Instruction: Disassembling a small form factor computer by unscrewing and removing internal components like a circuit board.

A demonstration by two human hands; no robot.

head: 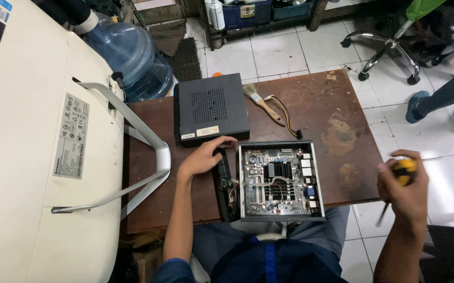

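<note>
Down at the near edge of the brown tabletop (pixel 148 199) sat an opened small computer case (pixel 281 181), its circuit board bared. Just left of it lay a detached black side panel (pixel 223 181), and the left hand (pixel 204 155) rested on that panel's far end, fingers curled, perhaps pinching it. Off the tabletop's right edge, the right hand (pixel 402 186) held its grip closed around a yellow-handled screwdriver (pixel 401 175), shaft pointing down. A black lid (pixel 211 107) and a paintbrush (pixel 262 104) lay farther back.

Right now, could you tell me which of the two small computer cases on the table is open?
The nearer case, beside the left hand: its circuit board shows. The black one behind stays covered.
</note>
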